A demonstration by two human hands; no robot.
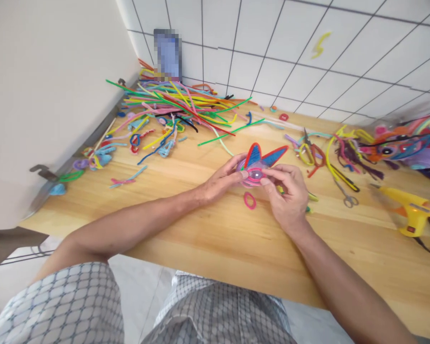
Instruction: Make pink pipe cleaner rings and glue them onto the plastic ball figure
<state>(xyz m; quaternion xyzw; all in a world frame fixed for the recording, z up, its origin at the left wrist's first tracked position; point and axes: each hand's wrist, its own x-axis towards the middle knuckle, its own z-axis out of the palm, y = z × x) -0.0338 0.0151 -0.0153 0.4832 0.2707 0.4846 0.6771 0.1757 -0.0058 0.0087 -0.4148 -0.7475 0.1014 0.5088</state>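
A small craft piece [249,177] of pink and purple pipe cleaner, with two pointed blue ears edged in red, is held up over the table's middle. My left hand [220,180] grips its left side, thumb on the front. The fingers of my right hand [289,193] pinch its right side, at a pink ring around a shiny, clear dome. Just below, a loose pink oval ring [249,200] lies on the wooden table [207,239].
Behind my left hand lies a heap of coloured pipe cleaners [186,102], with a phone [168,55] against the tiled wall. Rightward are red-handled scissors [317,157], small scissors [350,200], a yellow glue gun [413,208] and a colourful craft bundle [408,145].
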